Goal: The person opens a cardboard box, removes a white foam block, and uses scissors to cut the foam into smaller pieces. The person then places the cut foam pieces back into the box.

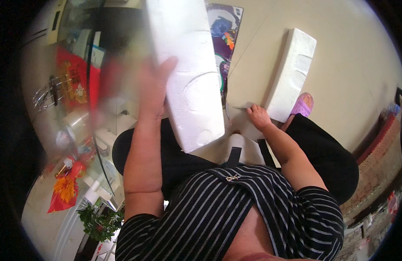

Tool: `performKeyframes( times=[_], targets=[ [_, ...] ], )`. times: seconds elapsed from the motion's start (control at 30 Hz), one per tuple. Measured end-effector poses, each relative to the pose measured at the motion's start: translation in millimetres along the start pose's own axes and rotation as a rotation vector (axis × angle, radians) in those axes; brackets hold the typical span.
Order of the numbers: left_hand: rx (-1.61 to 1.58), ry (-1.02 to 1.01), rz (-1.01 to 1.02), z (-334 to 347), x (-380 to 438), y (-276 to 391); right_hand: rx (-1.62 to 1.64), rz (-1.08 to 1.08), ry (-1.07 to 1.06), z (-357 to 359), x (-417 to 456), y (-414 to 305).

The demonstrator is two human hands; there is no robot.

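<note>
A long white polystyrene foam block (pixel 196 88) is raised at a tilt in front of me. My left hand (pixel 152 86) grips its left edge, with the thumb on the upper face and the other fingers mostly hidden. Shallow rounded recesses mark the foam. Lower down, my right hand (pixel 260 117) is closed around a thin metal tool (pixel 240 107), whose slim end sticks out to the left; the rest is covered by the fingers. Right beside that hand, a second white foam block (pixel 292 71) lies on the floor.
A dark printed board or box panel (pixel 224 42) lies partly behind the raised foam. At left stands a glass panel (pixel 101 146), near red decorations (pixel 70 182) and a green plant (pixel 98 220). My foot in a purple sandal (pixel 303 105) is by the second block. A brown fabric-covered edge (pixel 382 150) runs at right.
</note>
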State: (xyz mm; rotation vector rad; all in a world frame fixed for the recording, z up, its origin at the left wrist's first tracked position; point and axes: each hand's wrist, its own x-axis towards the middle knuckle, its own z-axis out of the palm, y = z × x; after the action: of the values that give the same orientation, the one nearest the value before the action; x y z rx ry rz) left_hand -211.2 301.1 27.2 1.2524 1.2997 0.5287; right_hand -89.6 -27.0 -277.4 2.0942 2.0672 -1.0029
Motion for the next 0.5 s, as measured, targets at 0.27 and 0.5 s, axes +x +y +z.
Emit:
performKeyframes(
  times=[0.27,0.5],
  targets=[
    [-0.091,-0.037,-0.086,11.3,-5.9,5.3,-0.232,0.01,-0.042,-3.5,-0.1,-4.8],
    [-0.134,-0.111,-0.057,18.5,-12.0,6.3,-0.112,0.093,-0.151,-11.8,12.9,7.3]
  ],
)
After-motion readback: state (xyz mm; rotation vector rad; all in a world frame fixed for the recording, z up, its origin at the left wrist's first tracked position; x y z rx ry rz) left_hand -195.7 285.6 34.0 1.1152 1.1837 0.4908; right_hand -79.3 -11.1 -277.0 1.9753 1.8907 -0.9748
